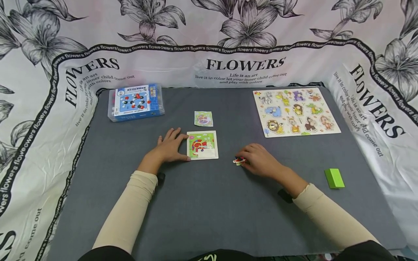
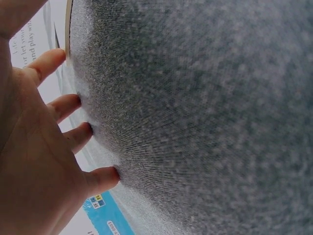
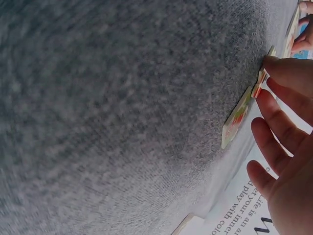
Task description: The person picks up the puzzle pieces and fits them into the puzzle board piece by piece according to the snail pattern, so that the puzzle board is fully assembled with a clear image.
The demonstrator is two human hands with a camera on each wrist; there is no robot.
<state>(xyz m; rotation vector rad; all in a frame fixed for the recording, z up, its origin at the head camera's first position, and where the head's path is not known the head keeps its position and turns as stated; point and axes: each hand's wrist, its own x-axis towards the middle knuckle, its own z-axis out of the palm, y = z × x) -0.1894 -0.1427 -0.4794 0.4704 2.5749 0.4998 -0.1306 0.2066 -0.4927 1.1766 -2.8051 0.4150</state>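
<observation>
A small square jigsaw puzzle [image 1: 202,145] with a pale frame lies mid-table. Its picture shows green ground and a red curled figure, with a white bare patch at lower right. My left hand [image 1: 170,146] is at its left side, fingers spread, index fingertip and thumb tip touching the frame's left edge. In the left wrist view the fingertips [image 2: 111,177] rest on the grey cloth. To the right of the puzzle my right hand [image 1: 259,160] pinches a colourful puzzle piece [image 1: 239,161] between thumb and fingers. The piece has red and white parts, partly hidden by the fingers.
A small picture card [image 1: 203,118] lies behind the puzzle. At the back left sits a blue-labelled plastic box [image 1: 135,103] of molecule-model parts. An animal puzzle board [image 1: 295,112] lies at the back right, and a green block [image 1: 334,178] at the right.
</observation>
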